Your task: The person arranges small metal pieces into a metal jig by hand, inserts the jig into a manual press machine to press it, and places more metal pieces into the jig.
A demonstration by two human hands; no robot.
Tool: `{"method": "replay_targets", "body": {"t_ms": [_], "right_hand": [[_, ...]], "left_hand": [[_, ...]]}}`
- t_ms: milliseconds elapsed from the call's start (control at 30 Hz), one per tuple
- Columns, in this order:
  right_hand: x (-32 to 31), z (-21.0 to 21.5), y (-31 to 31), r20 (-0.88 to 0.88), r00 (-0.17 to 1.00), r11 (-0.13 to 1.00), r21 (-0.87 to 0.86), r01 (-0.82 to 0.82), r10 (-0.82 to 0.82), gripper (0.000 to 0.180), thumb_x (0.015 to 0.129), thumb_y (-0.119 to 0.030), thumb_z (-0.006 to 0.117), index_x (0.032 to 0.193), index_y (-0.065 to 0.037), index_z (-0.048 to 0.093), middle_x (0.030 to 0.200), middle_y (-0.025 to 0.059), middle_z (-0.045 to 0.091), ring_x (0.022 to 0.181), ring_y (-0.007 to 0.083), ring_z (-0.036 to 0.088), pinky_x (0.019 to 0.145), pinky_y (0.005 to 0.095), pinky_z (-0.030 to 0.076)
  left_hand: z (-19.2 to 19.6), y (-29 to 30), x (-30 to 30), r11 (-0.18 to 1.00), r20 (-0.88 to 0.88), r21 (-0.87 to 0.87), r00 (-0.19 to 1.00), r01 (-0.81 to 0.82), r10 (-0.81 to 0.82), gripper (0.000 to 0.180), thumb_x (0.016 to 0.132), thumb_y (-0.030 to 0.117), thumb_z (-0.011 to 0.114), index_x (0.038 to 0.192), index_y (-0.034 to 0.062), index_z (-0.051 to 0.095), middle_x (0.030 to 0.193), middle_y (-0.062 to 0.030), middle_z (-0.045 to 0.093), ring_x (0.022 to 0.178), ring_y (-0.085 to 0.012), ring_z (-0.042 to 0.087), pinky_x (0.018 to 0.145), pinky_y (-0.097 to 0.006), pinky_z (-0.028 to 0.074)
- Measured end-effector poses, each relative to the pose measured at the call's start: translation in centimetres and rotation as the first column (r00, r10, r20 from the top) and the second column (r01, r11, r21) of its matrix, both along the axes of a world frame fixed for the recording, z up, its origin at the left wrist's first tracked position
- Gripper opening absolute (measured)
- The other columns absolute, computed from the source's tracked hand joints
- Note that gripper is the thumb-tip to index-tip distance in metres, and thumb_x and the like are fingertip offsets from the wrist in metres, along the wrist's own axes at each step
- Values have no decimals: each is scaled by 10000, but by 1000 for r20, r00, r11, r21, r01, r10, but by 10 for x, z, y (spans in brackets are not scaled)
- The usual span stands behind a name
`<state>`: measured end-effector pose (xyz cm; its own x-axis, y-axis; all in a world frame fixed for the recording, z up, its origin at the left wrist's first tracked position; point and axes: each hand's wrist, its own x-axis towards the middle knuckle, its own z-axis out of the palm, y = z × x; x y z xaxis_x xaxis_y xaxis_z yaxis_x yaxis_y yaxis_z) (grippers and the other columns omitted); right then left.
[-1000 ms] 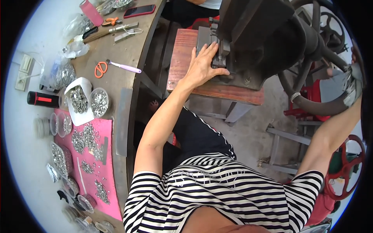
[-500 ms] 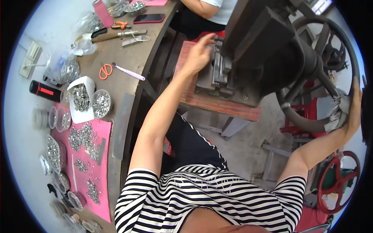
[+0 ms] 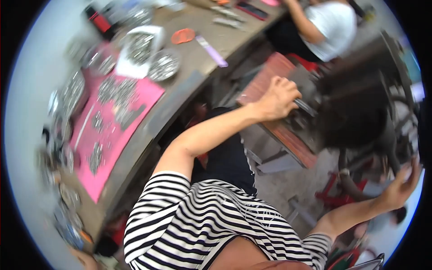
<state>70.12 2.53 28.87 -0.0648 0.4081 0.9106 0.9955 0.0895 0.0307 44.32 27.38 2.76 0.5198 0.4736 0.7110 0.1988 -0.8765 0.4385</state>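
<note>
At the near side of a dark metal hand press [image 3: 360,108], my left hand [image 3: 280,98] is closed, its fingers curled down beside the steel fixture [image 3: 306,107] on the press bed. Whatever lies between those fingers is hidden. Under the press is a reddish wooden stand [image 3: 294,146]. Off to the far right, my right hand [image 3: 399,186] has its fingers stretched out at the rim of the press's large handwheel [image 3: 348,184]. Blur there hides whether the palm touches the rim.
To the left, a workbench carries a pink sheet [image 3: 114,168] with piles of small metal parts, a white tray [image 3: 139,69], a clear tub [image 3: 164,65], orange-handled scissors [image 3: 183,36] and a purple-handled brush [image 3: 211,50]. Another person [image 3: 330,29] sits beyond the press.
My view has swung, shifting the bench up and the press rightward. My left hand, earlier raised with a finger out over the fixture, is now curled at its near end. My right hand sits lower.
</note>
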Motion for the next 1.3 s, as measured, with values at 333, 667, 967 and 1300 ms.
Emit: {"method": "replay_targets", "body": {"t_ms": [333,667,967,1300], "right_hand": [[-258,-216,159,-742,538,337,-427,-839,400,455,888,-18,711,1323,23,583,1194,136,649,1089,242,634,967,356,489],[-442,-260,165,-566,378,16,-540,-841,733,318,917,16,613,1233,-15,635,968,127,657,977,330,611,921,408,439],[-488,-287,169,-474,294,13,-509,-860,830,599,779,-73,794,1338,-33,582,1337,158,558,1203,357,545,1043,454,425],[-495,-304,169,-434,341,142,-427,-893,834,608,747,-91,845,1298,-28,596,1221,156,590,1144,370,559,997,464,451]], "left_hand": [[12,-117,-230,734,106,-182,729,-654,676,270,817,210,763,1044,87,683,1039,-75,635,1044,-289,573,953,-436,376],[-22,-227,-372,308,-77,-209,330,-928,941,282,824,158,753,1078,62,676,1033,-77,622,1000,-270,561,914,-410,373],[-28,-221,-408,218,-168,-115,236,-969,957,302,838,115,741,1138,90,705,1065,-76,603,1017,-271,553,920,-438,379],[-31,-224,-398,286,-23,-27,286,-958,958,338,803,105,779,1133,97,703,1226,-59,670,1223,-303,590,1133,-507,302]]}}
